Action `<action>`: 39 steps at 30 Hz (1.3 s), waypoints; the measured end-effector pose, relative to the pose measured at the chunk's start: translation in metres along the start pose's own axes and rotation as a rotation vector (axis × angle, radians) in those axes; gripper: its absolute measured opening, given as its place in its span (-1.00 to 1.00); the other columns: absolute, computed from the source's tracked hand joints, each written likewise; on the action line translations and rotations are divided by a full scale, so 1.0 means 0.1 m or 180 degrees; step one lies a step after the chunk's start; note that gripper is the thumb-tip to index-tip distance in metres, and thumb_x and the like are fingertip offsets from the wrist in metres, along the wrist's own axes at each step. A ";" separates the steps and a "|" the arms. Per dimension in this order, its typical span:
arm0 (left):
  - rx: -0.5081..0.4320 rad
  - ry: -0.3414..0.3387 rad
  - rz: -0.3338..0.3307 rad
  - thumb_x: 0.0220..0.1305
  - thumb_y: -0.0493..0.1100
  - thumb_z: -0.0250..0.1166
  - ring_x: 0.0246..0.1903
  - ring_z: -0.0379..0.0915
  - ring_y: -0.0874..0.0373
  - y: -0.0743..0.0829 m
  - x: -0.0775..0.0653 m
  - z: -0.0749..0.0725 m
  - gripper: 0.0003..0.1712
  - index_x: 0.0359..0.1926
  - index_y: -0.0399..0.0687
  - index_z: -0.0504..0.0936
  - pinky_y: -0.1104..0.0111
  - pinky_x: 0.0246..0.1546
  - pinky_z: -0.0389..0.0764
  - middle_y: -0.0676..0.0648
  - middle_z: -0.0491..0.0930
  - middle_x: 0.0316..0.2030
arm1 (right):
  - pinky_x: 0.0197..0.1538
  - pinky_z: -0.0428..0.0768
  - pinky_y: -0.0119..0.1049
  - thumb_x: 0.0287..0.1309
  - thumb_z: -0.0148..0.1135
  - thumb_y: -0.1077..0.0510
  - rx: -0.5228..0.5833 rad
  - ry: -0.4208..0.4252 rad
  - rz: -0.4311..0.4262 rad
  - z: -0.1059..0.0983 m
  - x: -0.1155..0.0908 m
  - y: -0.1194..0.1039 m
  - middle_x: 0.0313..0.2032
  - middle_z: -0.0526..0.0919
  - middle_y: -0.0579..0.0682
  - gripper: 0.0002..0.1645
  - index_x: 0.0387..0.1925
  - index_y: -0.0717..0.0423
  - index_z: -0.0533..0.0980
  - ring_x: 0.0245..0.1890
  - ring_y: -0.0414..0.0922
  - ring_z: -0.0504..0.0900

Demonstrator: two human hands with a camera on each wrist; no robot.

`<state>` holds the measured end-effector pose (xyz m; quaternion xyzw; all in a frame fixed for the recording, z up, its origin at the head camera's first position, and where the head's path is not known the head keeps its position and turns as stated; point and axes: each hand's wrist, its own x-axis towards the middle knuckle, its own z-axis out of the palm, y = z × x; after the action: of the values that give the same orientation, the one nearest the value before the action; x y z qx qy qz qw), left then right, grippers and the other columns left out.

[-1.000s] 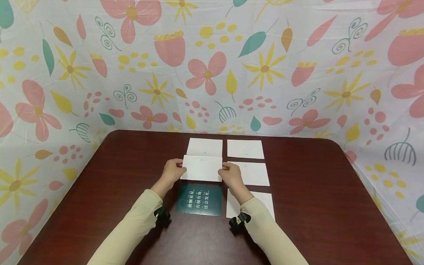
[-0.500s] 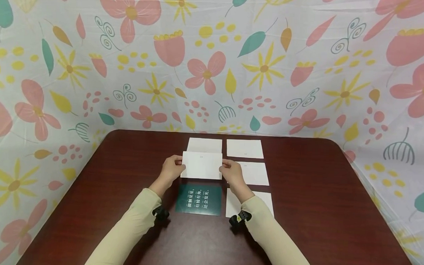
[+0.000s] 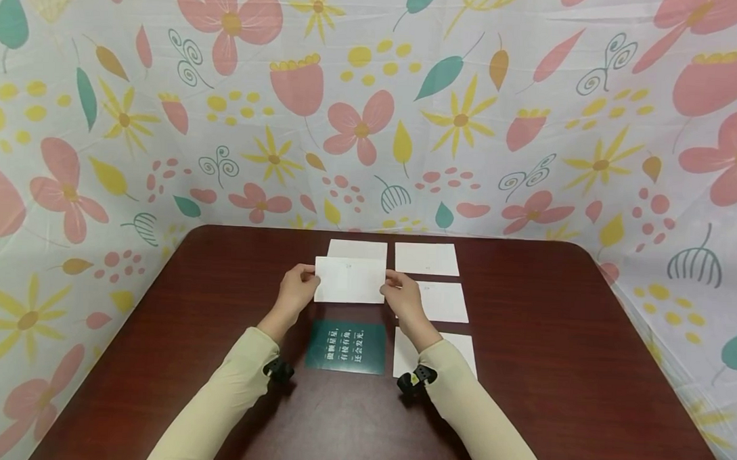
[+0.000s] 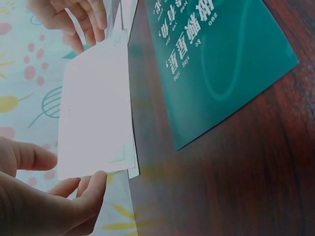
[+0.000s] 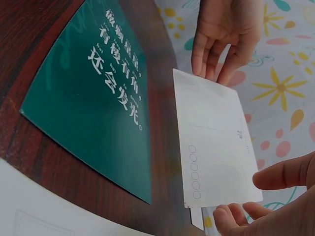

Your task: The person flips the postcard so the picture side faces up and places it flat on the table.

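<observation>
Both hands hold a white postcard [image 3: 350, 281] by its two short edges, its plain back side facing me. My left hand [image 3: 296, 294] pinches the left edge between thumb and fingers. At the opposite edge, the right hand [image 3: 405, 297] does the same. In the right wrist view the postcard [image 5: 214, 142] shows small printed circles along one edge and stands tilted above the table. Nearer to me, a dark green postcard [image 3: 346, 348] with white Chinese characters lies flat on the table. Another white postcard [image 3: 358, 248] lies behind the held one, partly covered by it.
On the right, white postcards lie in a column: a far one [image 3: 427, 258], a middle one [image 3: 445, 302] and a near one [image 3: 462, 348], partly hidden by the right forearm. The dark wooden table [image 3: 552, 372] meets a flower-printed cloth [image 3: 372, 122] at the back.
The held postcard has risen slightly and tilted more upright, now covering more of the far white one. Both hands moved up with it, keeping their hold.
</observation>
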<state>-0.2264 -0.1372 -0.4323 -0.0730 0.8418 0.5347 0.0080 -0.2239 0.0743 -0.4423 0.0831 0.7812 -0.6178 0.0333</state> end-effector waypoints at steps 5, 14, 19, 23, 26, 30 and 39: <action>-0.0126 0.0038 -0.0010 0.47 -0.04 0.00 0.07 0.40 -0.15 0.02 0.00 -0.01 -0.54 0.16 -0.29 0.47 0.01 0.07 0.44 -0.31 0.47 0.07 | 0.09 0.48 -0.11 0.18 0.07 0.30 0.0122 0.0004 -0.0027 -0.01 -0.02 -0.03 0.05 0.47 0.20 -0.45 0.24 0.23 0.41 0.10 0.09 0.46; -0.0313 0.0042 0.0019 0.51 0.08 -0.14 0.11 0.42 -0.20 0.05 -0.01 -0.04 -0.41 0.07 -0.41 0.45 -0.02 0.13 0.40 -0.35 0.48 0.02 | 0.20 0.42 0.00 0.38 -0.02 0.17 0.0225 0.0070 0.0037 -0.03 -0.03 -0.06 0.13 0.48 0.19 -0.57 0.21 0.20 0.44 0.16 0.09 0.45; -0.0369 0.0151 0.0016 0.50 0.09 -0.12 -0.01 0.41 -0.16 0.05 -0.01 -0.03 -0.43 -0.09 -0.40 0.47 0.04 0.05 0.42 -0.33 0.49 -0.09 | 0.19 0.44 -0.05 0.42 -0.08 0.12 0.0360 0.0152 0.0011 -0.02 -0.03 -0.08 0.10 0.52 0.23 -0.58 0.15 0.25 0.46 0.13 0.10 0.48; -0.0423 0.0168 0.0025 0.50 0.09 -0.10 -0.01 0.43 -0.16 0.03 -0.01 -0.02 -0.43 -0.08 -0.41 0.49 0.05 0.08 0.42 -0.35 0.50 -0.07 | 0.20 0.45 -0.11 0.44 -0.13 0.13 0.0517 0.0182 -0.0055 -0.03 -0.04 -0.08 0.08 0.51 0.29 -0.56 0.11 0.34 0.47 0.12 0.12 0.49; -0.0405 0.0175 0.0016 0.50 0.07 -0.09 0.03 0.45 -0.18 0.01 -0.02 -0.02 -0.44 -0.06 -0.41 0.50 0.04 0.09 0.43 -0.36 0.51 -0.04 | 0.20 0.46 -0.14 0.45 -0.14 0.12 0.0565 0.0176 -0.0066 -0.03 -0.05 -0.06 0.10 0.50 0.28 -0.56 0.07 0.38 0.47 0.12 0.11 0.49; -0.0257 0.0202 0.0023 0.47 -0.04 0.01 -0.06 0.45 -0.17 -0.01 -0.04 0.00 -0.58 -0.05 -0.37 0.51 0.05 -0.04 0.47 -0.33 0.52 -0.08 | 0.17 0.48 -0.14 0.44 -0.08 0.12 0.0609 0.0211 -0.0081 -0.02 -0.06 -0.04 0.08 0.51 0.27 -0.59 0.01 0.40 0.49 0.10 0.12 0.52; -0.0116 0.0256 0.0106 0.24 -0.33 0.17 -0.12 0.48 -0.11 -0.01 -0.01 0.03 -0.75 -0.07 -0.35 0.53 0.17 -0.16 0.53 -0.27 0.52 -0.14 | 0.07 0.50 -0.04 0.26 0.09 0.26 0.0414 0.0232 -0.0106 -0.04 -0.07 -0.03 0.01 0.53 0.24 -0.71 -0.04 0.32 0.53 -0.02 0.15 0.54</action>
<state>-0.2253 -0.1353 -0.4346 -0.0805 0.8327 0.5466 -0.0360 -0.2178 0.0765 -0.4375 0.0945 0.7414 -0.6643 -0.0110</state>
